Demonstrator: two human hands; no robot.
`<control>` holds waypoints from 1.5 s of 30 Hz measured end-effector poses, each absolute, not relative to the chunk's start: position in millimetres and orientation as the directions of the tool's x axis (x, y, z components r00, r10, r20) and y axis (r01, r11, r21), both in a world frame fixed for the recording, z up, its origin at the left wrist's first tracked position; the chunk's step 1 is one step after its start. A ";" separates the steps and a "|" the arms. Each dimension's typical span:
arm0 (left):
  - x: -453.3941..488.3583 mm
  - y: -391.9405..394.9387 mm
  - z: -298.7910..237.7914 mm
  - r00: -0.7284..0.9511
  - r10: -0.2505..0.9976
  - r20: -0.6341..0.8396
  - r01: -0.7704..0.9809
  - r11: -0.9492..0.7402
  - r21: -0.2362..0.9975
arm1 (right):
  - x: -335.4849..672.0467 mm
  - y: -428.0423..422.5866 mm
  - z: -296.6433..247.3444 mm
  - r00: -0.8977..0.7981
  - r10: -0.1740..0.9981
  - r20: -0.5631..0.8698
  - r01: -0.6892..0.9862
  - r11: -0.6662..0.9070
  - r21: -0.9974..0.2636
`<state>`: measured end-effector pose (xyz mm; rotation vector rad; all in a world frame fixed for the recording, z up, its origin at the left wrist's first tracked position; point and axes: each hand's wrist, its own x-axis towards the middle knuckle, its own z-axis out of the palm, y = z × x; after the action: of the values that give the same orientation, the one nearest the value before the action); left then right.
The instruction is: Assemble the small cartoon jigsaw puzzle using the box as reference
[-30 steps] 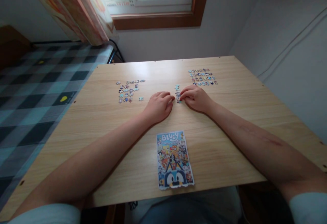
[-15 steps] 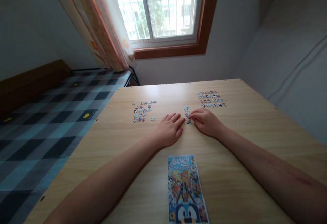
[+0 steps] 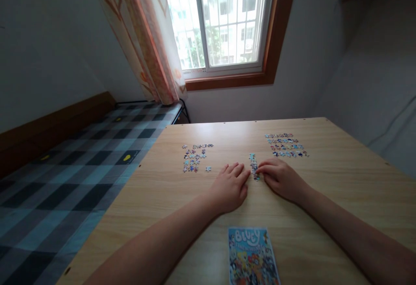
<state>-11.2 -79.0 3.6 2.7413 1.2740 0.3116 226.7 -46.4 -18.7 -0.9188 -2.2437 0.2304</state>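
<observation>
A narrow joined strip of small jigsaw pieces (image 3: pixel 252 162) lies on the table between my hands. My left hand (image 3: pixel 230 188) rests flat on the wood with its fingers stretched out, their tips close to the strip's left side. On the other side, my right hand (image 3: pixel 282 178) is closed, with thumb and fingers drawn together and the fingertips at the strip's right edge. Whatever is between those fingertips is too small and partly hidden to make out. Loose jigsaw pieces (image 3: pixel 191 162) sit in rows at the left, with one single piece (image 3: pixel 208 169) nearer my left hand.
More jigsaw pieces (image 3: pixel 287 147) lie in rows at the back right of the wooden table (image 3: pixel 156 233). A colourful "Bluey" picture card (image 3: pixel 252 257) lies near me. A bed with a checked cover (image 3: pixel 87 181) stands left, and a window (image 3: pixel 232 24) is ahead.
The camera view has tilted up and turned slightly left, so everything sits lower and farther right. Both hands keep nearly the same places beside the strip.
</observation>
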 end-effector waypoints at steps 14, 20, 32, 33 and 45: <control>-13.8 -77.6 -0.4 0.632 0.758 0.161 0.729 -0.653 0.205 | 227.9 -44.8 -25.1 -0.430 0.758 0.490 0.571 0.649 -0.503; -14.0 -77.5 -1.1 0.629 0.759 0.170 0.728 -0.651 0.214 | 228.3 -43.6 -27.7 -0.434 0.753 0.494 0.575 0.654 -0.492; -14.6 -78.8 0.5 0.630 0.759 0.163 0.730 -0.650 0.208 | 228.0 -41.4 -28.8 -0.495 0.716 0.492 0.563 0.696 -0.446; -14.5 -78.7 0.4 0.630 0.759 0.164 0.730 -0.651 0.207 | 228.1 -41.4 -28.9 -0.497 0.716 0.490 0.565 0.696 -0.444; -14.2 -78.5 0.4 0.631 0.758 0.166 0.731 -0.652 0.201 | 227.4 -41.8 -26.2 -0.511 0.717 0.474 0.569 0.696 -0.439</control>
<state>-14.2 -78.5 0.4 2.7325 1.2518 0.3583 227.4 -41.8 -26.2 -0.9782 -2.2602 0.2995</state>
